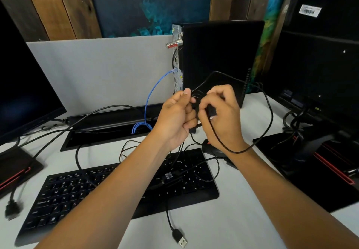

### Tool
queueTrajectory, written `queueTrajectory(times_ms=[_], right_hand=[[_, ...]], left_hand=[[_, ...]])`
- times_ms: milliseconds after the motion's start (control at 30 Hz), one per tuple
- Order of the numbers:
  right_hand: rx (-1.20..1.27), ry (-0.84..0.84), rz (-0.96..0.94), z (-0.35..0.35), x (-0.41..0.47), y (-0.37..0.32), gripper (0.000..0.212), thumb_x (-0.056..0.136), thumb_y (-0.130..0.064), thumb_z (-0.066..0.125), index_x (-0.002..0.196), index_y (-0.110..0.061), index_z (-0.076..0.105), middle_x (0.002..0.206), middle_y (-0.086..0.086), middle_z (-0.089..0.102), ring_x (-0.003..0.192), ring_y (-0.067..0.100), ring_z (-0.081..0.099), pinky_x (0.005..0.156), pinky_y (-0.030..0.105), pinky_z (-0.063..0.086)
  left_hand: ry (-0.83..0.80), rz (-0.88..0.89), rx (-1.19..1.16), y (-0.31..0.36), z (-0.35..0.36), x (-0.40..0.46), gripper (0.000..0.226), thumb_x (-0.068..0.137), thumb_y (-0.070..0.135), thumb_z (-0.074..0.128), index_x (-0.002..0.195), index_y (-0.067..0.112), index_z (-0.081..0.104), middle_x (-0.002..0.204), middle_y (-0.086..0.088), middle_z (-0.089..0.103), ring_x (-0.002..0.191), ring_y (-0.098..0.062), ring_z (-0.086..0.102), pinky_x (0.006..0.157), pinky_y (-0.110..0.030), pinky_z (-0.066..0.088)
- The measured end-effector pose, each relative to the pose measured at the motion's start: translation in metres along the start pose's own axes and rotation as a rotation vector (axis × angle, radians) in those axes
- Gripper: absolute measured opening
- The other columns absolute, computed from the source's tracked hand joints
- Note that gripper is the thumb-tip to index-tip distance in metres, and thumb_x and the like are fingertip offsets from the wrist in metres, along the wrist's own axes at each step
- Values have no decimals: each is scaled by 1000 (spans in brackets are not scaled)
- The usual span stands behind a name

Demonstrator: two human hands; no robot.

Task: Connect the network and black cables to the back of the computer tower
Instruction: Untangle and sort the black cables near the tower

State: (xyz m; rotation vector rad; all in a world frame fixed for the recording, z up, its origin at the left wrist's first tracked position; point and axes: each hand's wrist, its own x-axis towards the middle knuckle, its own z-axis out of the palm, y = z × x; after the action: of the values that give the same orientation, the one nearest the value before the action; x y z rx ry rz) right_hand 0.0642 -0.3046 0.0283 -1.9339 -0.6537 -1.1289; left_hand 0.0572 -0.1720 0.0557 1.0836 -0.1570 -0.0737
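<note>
Both hands are raised together in front of the computer tower (217, 58). The left hand (177, 116) has its fingers curled and its thumb pressed down on a bundle of black cable (269, 110), and the right hand (220, 116) pinches the same cable, fingers closed around a dark plug end that is partly hidden. From the hands the black cable loops up across the tower's side, then sweeps down to the right and back under the right wrist. The tower stands upright on the white tabletop (213, 227), its rear panel facing left. The blue network cable (150, 95) is already seated in a port on that panel and drops in an arc to a cable tray (108, 130). Below the forearms lies a black keyboard (81, 196), with a loose USB plug (179, 237) on the tabletop near it. Monitors (23, 85) stand at either side.
</note>
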Motion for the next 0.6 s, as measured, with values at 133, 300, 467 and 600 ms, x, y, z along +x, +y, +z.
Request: queueTrajectory(times_ms=[133, 300, 467, 600], right_hand=[[360, -157, 400, -6, 5, -6, 28, 88, 1, 55, 103, -21, 44, 98, 1, 64, 87, 22, 64, 76, 49, 55], [287, -366, 413, -15, 7, 2, 21, 92, -40, 67, 110, -34, 60, 76, 12, 67, 71, 33, 63, 68, 49, 55], [89, -273, 642, -39, -11, 59, 59, 92, -45, 73, 60, -4, 45, 58, 3, 37, 57, 15, 34, 61, 33, 34], [-374, -197, 769, -47, -23, 98, 52, 90, -28, 76, 57, -1, 47, 51, 9, 46, 52, 27, 45, 58, 33, 45]], left_hand=[[-58, -75, -52, 7, 4, -3, 33, 108, 27, 45, 78, 12, 50, 48, 7, 32, 39, -5, 21, 36, -19, 18], [28, -37, -36, 17, -6, 3, 34, 108, 26, 44, 77, 14, 50, 51, 6, 32, 38, -5, 21, 33, -18, 20], [292, 116, -107, 48, -37, 14, 37, 109, 27, 42, 74, 17, 47, 49, 8, 36, 37, -5, 28, 35, -19, 16], [379, 166, -86, 54, -60, 16, 37, 108, 24, 43, 72, 18, 42, 50, 8, 24, 40, -8, 16, 40, -23, 11]])
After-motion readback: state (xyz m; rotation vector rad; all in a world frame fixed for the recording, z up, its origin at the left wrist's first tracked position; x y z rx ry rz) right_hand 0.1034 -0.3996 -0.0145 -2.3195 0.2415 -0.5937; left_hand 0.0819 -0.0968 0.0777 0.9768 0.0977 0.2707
